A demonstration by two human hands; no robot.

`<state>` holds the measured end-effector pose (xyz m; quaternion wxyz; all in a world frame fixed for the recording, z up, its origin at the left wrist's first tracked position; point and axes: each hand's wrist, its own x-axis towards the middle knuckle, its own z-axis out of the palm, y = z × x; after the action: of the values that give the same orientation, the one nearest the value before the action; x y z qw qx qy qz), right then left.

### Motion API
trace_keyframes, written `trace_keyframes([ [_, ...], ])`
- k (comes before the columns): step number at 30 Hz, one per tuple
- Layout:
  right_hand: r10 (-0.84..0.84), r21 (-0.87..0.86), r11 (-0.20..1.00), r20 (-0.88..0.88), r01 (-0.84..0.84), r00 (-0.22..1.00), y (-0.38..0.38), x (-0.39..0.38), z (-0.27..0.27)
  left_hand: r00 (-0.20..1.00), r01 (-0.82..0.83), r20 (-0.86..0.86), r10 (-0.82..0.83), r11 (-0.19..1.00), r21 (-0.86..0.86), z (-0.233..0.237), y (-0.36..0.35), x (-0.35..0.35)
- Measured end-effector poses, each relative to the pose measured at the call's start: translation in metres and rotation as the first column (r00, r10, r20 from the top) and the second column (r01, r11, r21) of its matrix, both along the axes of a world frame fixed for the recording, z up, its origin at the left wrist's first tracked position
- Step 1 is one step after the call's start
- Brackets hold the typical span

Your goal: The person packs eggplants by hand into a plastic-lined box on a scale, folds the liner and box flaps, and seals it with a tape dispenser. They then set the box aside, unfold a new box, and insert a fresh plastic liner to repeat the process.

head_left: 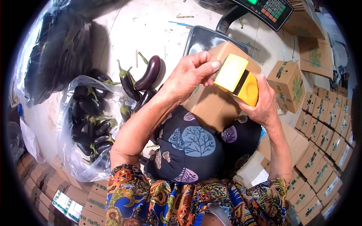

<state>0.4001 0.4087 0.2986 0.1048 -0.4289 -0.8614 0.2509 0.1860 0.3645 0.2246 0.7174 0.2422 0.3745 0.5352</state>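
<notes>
My right hand (266,101) is wrapped round a yellow tape dispenser (233,72), held above a closed cardboard box (211,101). At the dispenser's left edge, the thumb and fingers of my left hand (198,69) are pinched together. Whether a strip of tape lies between them is too small to tell. The box leans between my knees and the black platform scale (201,39), partly hidden by both hands and the dispenser. Dark cloth with tree prints (192,141) covers my legs, just below the box.
To the left lie loose eggplants (149,73) and an opened clear plastic bag (68,124) holding several more. A large bundle in plastic (52,56) stands behind. The scale's display (266,11) rises at the top right. Cardboard boxes (288,84) and stacked cartons (320,150) line the right side.
</notes>
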Motion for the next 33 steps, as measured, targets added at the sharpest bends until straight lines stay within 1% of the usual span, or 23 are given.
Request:
trace_keyframes([
  [2, 0.001, 0.011, 1.000, 0.010, -0.001, 1.000, -0.001, -0.004, 0.000, 0.992, -0.051, -0.114, 0.059, 0.996, 0.077, -0.009, -0.001, 0.003],
  [3, 0.019, 0.010, 1.000, 0.052, -0.019, 0.998, 0.000, -0.008, 0.003, 0.981, -0.072, -0.170, 0.092, 0.990, 0.118, -0.016, -0.001, 0.005],
  [5, 0.050, 0.003, 0.999, 0.141, -0.050, 0.989, 0.000, -0.015, 0.010, 0.968, -0.078, -0.234, 0.093, 0.994, 0.073, -0.034, 0.002, 0.001],
  [7, 0.056, -0.005, 0.998, 0.200, -0.056, 0.978, 0.000, -0.015, 0.011, 0.948, -0.098, -0.302, 0.104, 0.995, 0.036, -0.041, 0.003, 0.002],
  [10, 0.048, -0.033, 0.999, 0.276, -0.040, 0.960, -0.003, -0.011, 0.015, 0.934, -0.074, -0.355, 0.041, 0.994, -0.080, -0.043, -0.001, -0.010],
  [11, 0.039, -0.043, 0.999, 0.301, -0.027, 0.953, -0.005, -0.007, 0.017, 0.889, -0.138, -0.450, 0.080, 0.986, -0.097, -0.049, -0.002, -0.020],
  [12, 0.037, -0.042, 0.999, 0.317, -0.025, 0.948, -0.008, -0.002, 0.018, 0.926, -0.224, -0.330, 0.185, 0.971, -0.085, -0.067, -0.004, -0.029],
  [14, 0.039, -0.044, 0.999, 0.347, -0.025, 0.937, -0.010, 0.007, 0.016, 0.943, -0.259, -0.258, 0.210, 0.950, -0.173, -0.107, -0.009, -0.050],
  [17, 0.060, -0.046, 0.998, 0.361, -0.047, 0.931, -0.010, 0.005, 0.015, 0.941, -0.247, -0.270, 0.205, 0.960, -0.134, -0.116, -0.008, -0.051],
  [20, 0.047, -0.064, 0.998, 0.379, -0.025, 0.924, -0.009, 0.006, 0.016, 0.918, -0.250, -0.345, 0.195, 0.960, -0.123, -0.118, -0.006, -0.046],
  [22, 0.074, -0.070, 0.996, 0.402, -0.050, 0.913, -0.009, 0.001, 0.018, 0.880, -0.230, -0.439, 0.182, 0.972, -0.058, -0.121, -0.010, -0.044],
  [24, 0.089, -0.077, 0.995, 0.426, -0.062, 0.900, -0.006, -0.006, 0.020, 0.825, -0.215, -0.534, 0.184, 0.976, 0.004, -0.140, -0.012, -0.038],
  [25, 0.092, -0.085, 0.995, 0.446, -0.060, 0.891, -0.006, -0.009, 0.021, 0.753, -0.189, -0.631, 0.187, 0.980, 0.064, -0.150, -0.013, -0.031],
  [26, 0.096, -0.092, 0.994, 0.465, -0.060, 0.880, -0.005, -0.010, 0.021, 0.642, -0.155, -0.719, 0.267, 0.963, 0.219, -0.161, -0.015, -0.022],
  [28, 0.099, -0.086, 0.994, 0.472, -0.067, 0.876, -0.006, -0.012, 0.018, 0.563, -0.060, -0.795, 0.224, 0.971, 0.231, -0.168, -0.016, 0.001],
  [30, 0.103, -0.075, 0.994, 0.475, -0.076, 0.874, -0.005, -0.011, 0.017, 0.504, 0.044, -0.851, 0.149, 0.979, 0.197, -0.164, -0.013, 0.026],
  [33, 0.101, -0.071, 0.994, 0.452, -0.078, 0.886, -0.007, -0.006, 0.012, 0.438, 0.090, -0.894, 0.095, 0.985, 0.149, -0.159, -0.009, 0.031],
])
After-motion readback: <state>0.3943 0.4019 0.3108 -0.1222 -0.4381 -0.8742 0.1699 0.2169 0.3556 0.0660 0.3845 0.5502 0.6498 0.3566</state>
